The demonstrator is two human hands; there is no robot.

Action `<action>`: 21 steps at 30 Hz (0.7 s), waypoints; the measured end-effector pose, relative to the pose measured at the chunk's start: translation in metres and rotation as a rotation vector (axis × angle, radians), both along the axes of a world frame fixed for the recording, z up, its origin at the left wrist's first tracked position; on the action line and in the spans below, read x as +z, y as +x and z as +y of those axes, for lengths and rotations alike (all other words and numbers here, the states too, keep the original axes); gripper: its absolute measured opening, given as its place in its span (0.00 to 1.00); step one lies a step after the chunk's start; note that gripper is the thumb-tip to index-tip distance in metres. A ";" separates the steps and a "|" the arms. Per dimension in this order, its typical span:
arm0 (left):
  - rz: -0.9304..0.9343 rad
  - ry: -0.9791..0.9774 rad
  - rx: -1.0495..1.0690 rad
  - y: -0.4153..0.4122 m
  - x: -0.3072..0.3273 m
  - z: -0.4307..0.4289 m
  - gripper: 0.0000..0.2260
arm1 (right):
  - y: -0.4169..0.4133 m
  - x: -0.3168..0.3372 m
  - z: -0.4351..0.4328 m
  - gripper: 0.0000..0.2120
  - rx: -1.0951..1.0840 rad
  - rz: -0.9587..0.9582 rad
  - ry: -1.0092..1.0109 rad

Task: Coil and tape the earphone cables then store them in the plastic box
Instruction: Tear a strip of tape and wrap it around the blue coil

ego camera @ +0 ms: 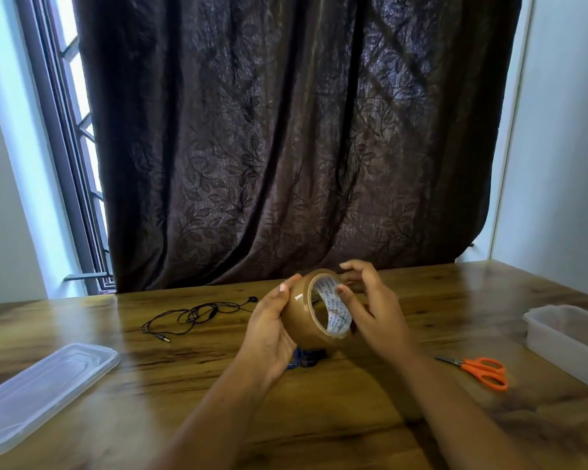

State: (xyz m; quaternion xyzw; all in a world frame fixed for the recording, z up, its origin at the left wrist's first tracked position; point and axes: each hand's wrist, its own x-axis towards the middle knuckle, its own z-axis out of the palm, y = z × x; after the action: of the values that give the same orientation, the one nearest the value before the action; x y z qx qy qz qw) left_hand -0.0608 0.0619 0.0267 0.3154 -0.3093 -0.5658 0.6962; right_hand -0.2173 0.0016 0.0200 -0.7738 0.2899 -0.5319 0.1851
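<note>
Grip before anything: your left grip [269, 329] is wrapped round the outer wall of the brown tape roll [302, 322], held up above the bench [319, 422] near its middle. Your right grip [370, 307] has its thumb hooked into the printed core with the fingers arched over the far rim, so both are closed on the roll and neither is spread. The step looks to be finding the tape's loose end. Hold the left steady and turn the roll with the right, running a nail across the brown face until it catches an edge. Peel only a short strip, since a long one will likely fold onto itself. Just under your hands lies a small blue bundle [304, 360], too hidden to say whether it is a coiled cable. The black earphone cable [190, 315] lies loose and uncoiled toward the far edge, left of your hands. Orange scissors [482, 369] sit toward the right edge, the plastic box [550, 337] at that edge, and its lid [45, 391] at the near left corner.
</note>
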 end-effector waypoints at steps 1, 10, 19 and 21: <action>0.007 -0.015 -0.016 0.000 0.001 0.000 0.15 | 0.002 -0.002 -0.001 0.16 0.060 -0.024 0.063; -0.153 -0.127 -0.189 -0.003 0.001 0.000 0.30 | 0.002 -0.013 -0.015 0.21 0.008 -0.009 0.074; -0.212 -0.146 -0.171 -0.001 -0.001 -0.001 0.22 | 0.001 -0.015 -0.020 0.19 -0.025 0.009 0.039; -0.213 -0.144 -0.152 -0.004 -0.002 -0.001 0.19 | 0.000 -0.013 -0.019 0.17 -0.056 0.023 -0.053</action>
State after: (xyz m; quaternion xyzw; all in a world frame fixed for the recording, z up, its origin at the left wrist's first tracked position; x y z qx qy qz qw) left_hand -0.0643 0.0605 0.0252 0.2987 -0.4441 -0.5565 0.6355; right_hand -0.2177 -0.0179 0.0073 -0.7761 0.2992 -0.5355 0.1464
